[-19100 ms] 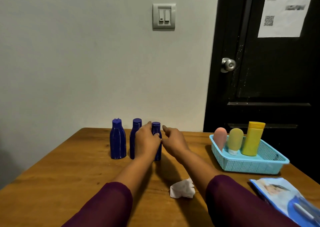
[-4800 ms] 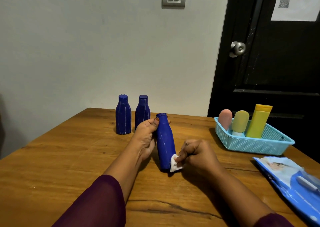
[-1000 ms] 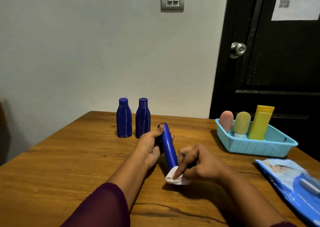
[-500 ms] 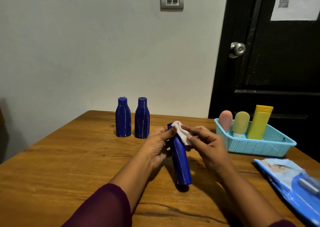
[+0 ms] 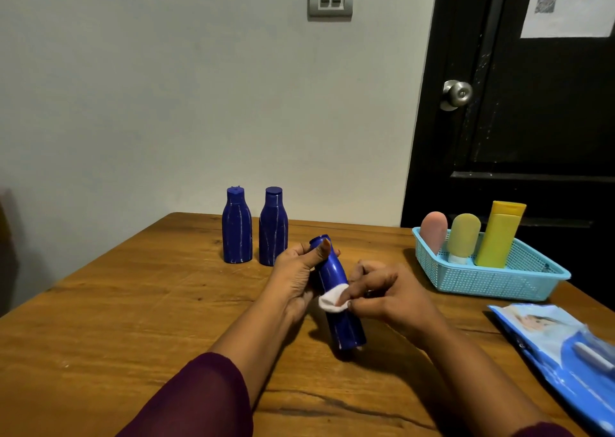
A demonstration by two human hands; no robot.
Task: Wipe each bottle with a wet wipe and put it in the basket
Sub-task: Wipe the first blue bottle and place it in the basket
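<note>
My left hand (image 5: 294, 278) grips the upper part of a dark blue bottle (image 5: 344, 328) that leans with its base on the wooden table (image 5: 116, 310). My right hand (image 5: 387, 298) presses a small white wet wipe (image 5: 331, 301) against the bottle's middle. Two more blue bottles (image 5: 237, 227) (image 5: 273, 227) stand upright side by side at the back of the table. At the right stands a light blue basket (image 5: 482, 282) holding a pink bottle (image 5: 433, 232), a green bottle (image 5: 463, 237) and a yellow bottle (image 5: 501, 233).
A blue pack of wet wipes (image 5: 562, 353) lies at the table's right front edge. A grey wall is behind the table, and a black door with a metal knob (image 5: 457, 94) stands behind the basket.
My right hand has slid the wipe from the bottle's cap down to its middle. The bottle stays tilted in my left hand.
</note>
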